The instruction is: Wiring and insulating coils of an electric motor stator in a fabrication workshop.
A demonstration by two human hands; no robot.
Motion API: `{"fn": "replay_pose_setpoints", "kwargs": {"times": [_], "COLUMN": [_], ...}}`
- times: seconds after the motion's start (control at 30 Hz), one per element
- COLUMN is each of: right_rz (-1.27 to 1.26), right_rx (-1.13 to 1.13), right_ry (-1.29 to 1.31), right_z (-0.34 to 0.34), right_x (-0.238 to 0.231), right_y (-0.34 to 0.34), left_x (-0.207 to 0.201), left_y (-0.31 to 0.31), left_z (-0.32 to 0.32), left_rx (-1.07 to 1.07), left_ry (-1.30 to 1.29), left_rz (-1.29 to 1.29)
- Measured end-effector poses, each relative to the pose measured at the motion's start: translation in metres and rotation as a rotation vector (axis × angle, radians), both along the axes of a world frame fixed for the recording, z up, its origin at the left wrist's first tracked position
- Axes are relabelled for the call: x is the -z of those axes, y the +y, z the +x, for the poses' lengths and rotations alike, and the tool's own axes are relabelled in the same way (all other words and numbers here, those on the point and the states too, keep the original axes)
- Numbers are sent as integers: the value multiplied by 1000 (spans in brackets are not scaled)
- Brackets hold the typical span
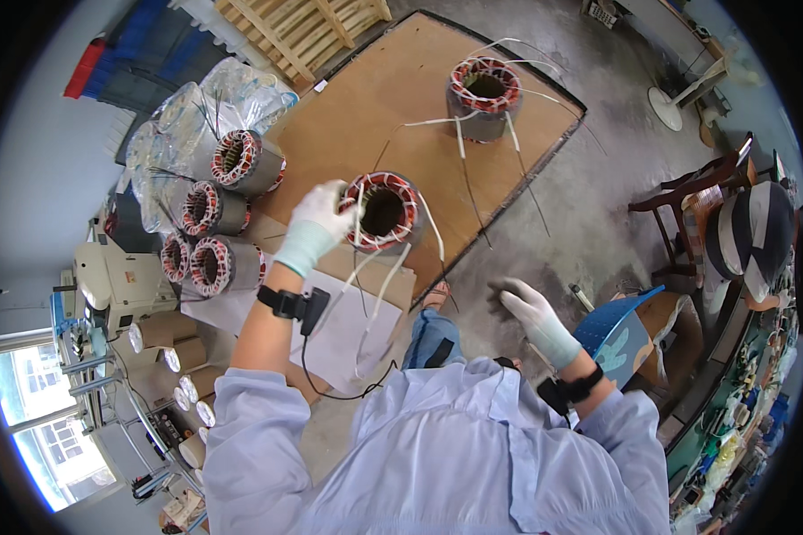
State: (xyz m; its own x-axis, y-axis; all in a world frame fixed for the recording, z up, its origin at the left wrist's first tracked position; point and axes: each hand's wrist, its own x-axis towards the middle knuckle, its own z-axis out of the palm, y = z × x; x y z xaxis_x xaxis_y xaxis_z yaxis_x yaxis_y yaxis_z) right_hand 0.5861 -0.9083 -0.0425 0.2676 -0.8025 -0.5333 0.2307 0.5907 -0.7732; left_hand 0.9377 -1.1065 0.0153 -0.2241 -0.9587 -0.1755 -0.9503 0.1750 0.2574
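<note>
My right hand in its white, dark-fingered glove [533, 316] is released, fingers loosely bent over the grey concrete floor [500, 267], well apart from the work. My left hand in a white glove with a pale green cuff [317, 225] reaches the near ring-shaped grey metal stator with red-and-white laced windings [404, 239]; my fingers touch its left rim, though I cannot tell whether they grasp it. The stator stands just right of them, towards the near end of the flat brown dark-edged board [357, 116], close to its right edge. White-sleeved leads [385, 290] trail from it towards me. Past the board's left edge cluster four similar stators [232, 263]. Farthest, another laced stator [478, 125] stands near the board's far right corner.
</note>
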Motion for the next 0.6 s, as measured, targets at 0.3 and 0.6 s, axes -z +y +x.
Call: {"fn": "replay_pose_setpoints", "kwargs": {"times": [0.3,0.6], "right_rz": [467,466], "right_rx": [329,373], "right_ry": [-178,-203], "right_z": [126,149], "right_x": [89,73], "right_y": [-129,-132], "left_x": [13,38], "left_y": [-30,-26], "left_z": [-7,5], "left_rx": [-70,-95], "left_ry": [-161,9], "left_rz": [307,214]}}
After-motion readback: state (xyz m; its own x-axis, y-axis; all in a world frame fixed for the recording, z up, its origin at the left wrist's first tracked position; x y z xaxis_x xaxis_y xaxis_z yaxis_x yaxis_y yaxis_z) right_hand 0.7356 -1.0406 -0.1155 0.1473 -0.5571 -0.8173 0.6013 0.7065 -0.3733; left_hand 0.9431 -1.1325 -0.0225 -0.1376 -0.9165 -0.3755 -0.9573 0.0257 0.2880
